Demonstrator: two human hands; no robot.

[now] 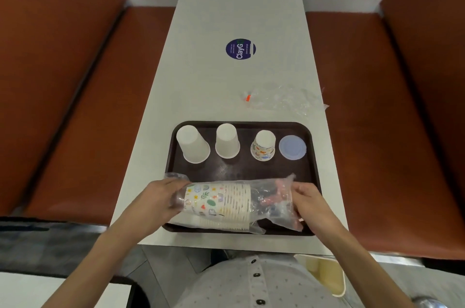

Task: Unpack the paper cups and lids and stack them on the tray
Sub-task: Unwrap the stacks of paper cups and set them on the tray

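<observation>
Your left grip (161, 198) curls round the plastic sleeve (275, 207) at the cup stack (219, 201) | your right grip (308, 201) pinches its loose end | tray (241, 123) beneath both grips

White table (226, 6), round blue sticker (240, 49), orange benches (88, 106) on both sides.

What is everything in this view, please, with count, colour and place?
tray: one, dark brown, near end of table
plain cups: two, white, upside down, tray's far left
patterned cup: one, multicoloured print, upside down, beside them
lid: one, translucent bluish, tray's far right
bagged patterned cups: one stack, clear plastic, sideways over tray's near side
plain cup stack: one, white, lying beneath them
empty wrapper: one, clear, table beyond tray
sticker: one, dark blue, mid-table
benches: two, orange-brown, flanking table
left hand: holds bag's cup-bottom end
right hand: pinches bag's loose end
</observation>
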